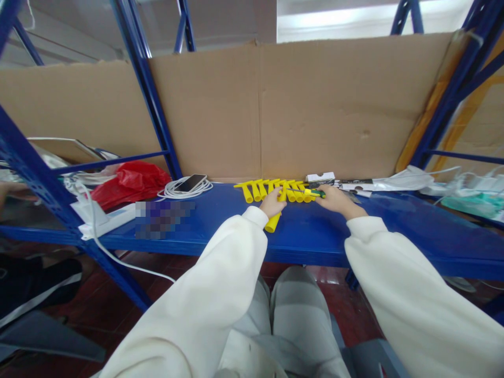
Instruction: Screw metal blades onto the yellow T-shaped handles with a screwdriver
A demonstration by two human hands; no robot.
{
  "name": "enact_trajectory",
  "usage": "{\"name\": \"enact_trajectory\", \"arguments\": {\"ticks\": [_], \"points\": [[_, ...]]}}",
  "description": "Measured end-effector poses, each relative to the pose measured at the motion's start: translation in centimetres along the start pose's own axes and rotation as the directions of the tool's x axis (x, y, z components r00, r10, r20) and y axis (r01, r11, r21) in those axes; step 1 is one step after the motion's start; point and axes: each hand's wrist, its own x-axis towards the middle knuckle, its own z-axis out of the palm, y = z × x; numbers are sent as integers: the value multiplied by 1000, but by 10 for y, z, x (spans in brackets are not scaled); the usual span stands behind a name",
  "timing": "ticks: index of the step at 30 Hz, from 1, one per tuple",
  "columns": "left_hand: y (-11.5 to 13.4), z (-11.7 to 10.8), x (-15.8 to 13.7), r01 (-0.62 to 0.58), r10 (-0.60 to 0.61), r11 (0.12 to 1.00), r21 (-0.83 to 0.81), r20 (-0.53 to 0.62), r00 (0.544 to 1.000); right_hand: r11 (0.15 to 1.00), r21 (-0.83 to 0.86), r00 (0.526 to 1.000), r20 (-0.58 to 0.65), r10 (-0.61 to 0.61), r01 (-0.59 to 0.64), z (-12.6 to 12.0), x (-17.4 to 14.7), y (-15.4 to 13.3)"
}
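White sleeves point(232, 262) and grey trousers point(299, 310) occupy the foreground, on the near side of a row of yellow pieces point(291, 195), each tubular with a crossbar. Left hand point(271, 203): fingers closed around one yellow fitting point(273, 223), held just before the row, its tubular end directed toward the wearer. Right hand point(334, 198): gripping the yellow-and-green handle of a screwdriver point(315, 193), beside the row's right end, with the shaft directed leftward at the held fitting; whether the tip touches it cannot be told. Supporting surface: a blue shelf point(220, 220), with the row laid along its far part. Behind the row's right end, a small white box point(321, 177); farther right, pale plastic wrapping point(405, 179) and, well apart from the row, a green item point(476, 202). Left of the row, a dark phone point(191, 182) on a coiled white cable point(207, 185), then a red bag point(129, 184). Surroundings: brown cardboard panels point(334, 105) standing behind the row, blue uprights point(151, 89) on either side of it, and a dark red floor point(114, 320) below; far left of the row, another person's dark clothing point(23, 278)
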Motion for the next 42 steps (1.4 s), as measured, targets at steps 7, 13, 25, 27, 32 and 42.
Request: {"name": "enact_trajectory", "arguments": {"ticks": [7,13,25,27,32,42], "points": [[-1,1,0,3,-3,1000,-4,26,1000,995,-84,998,-17,60,-61,-2,-3,-5],[0,1,1,12,-11,1000,-25,3,1000,991,-100,993,59,99,-93,-11,-8,-18],[-2,0,2,-2,2,1000,-5,-2,1000,993,-99,997,-22,70,-72,-7,-4,-13],[-3,-1,2,-13,13,1000,7,-9,1000,986,-129,994,3,108,-107,-6,-5,-16],[-4,-1,3,-39,40,999,34,-36,999,989,-121,996,21,86,-83,-3,-6,-17],[3,-2,-4,-11,10,1000,19,9,1000,982,-109,985,61,159,-152,-10,-6,-18]]}}
